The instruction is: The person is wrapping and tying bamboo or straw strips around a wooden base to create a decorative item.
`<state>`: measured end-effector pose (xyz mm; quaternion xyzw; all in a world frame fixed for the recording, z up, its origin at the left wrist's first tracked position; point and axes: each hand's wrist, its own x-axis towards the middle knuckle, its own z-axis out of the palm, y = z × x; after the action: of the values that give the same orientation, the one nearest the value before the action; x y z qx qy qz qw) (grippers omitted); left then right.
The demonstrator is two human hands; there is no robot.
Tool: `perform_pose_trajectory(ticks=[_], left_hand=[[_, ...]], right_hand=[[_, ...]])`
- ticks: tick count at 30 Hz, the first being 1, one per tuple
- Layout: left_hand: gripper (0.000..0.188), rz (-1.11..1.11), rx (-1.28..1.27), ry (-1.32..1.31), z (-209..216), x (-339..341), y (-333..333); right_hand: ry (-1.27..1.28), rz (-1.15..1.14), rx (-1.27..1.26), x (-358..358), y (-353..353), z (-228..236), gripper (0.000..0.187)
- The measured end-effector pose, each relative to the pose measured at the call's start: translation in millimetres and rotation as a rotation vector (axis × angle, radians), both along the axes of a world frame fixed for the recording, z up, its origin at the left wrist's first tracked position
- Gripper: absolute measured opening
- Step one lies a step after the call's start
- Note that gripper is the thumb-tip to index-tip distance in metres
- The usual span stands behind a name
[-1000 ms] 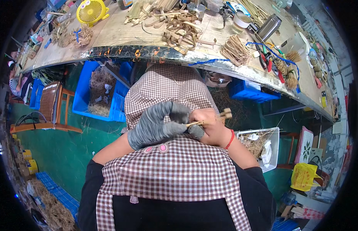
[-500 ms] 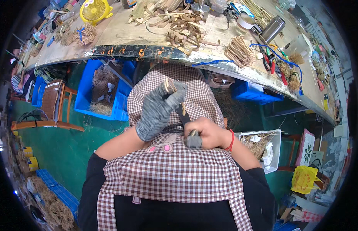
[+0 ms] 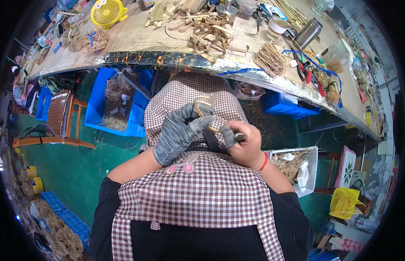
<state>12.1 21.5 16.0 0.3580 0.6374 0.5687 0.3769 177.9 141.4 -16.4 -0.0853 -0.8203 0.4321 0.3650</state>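
Over my lap, my left hand (image 3: 178,130), in a grey knitted glove, is closed on a thin, curled bamboo strip (image 3: 197,106). The strip loops above the fingers and runs down toward my right hand (image 3: 246,143). That hand is bare except for a grey finger cover, with a red cord at the wrist. It is closed round a small hand tool (image 3: 240,136); only a rounded, dark handle end shows, and its working end is hidden. Under the strip, a black band (image 3: 211,139) lies across the checked apron (image 3: 193,191).
Curled bamboo strips (image 3: 211,37) are heaped on the workbench (image 3: 137,39). On it also lie a yellow fan (image 3: 107,12), a coiled bundle (image 3: 271,58), pliers (image 3: 303,69) and a steel flask (image 3: 308,32). Bins of shavings, one blue (image 3: 94,102) and one white (image 3: 314,172), flank my legs.
My right hand has moved right and slightly up, turning so that the tool's handle end shows. My left hand has lowered a little, and more of the curled strip is visible above it.
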Motion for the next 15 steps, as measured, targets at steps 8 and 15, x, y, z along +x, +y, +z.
perform_pose_trajectory(ticks=[8,15], left_hand=[[0.031,-0.061,0.056,-0.178,-0.1,-15.3,-7.6],[0.023,-0.514,0.132,0.262,-18.8,-3.9,-6.5]], right_hand=[[0.023,-0.184,-0.146,11.5,3.3,5.3,0.016],[0.044,0.103,0.011,5.4,5.6,6.3,0.013]])
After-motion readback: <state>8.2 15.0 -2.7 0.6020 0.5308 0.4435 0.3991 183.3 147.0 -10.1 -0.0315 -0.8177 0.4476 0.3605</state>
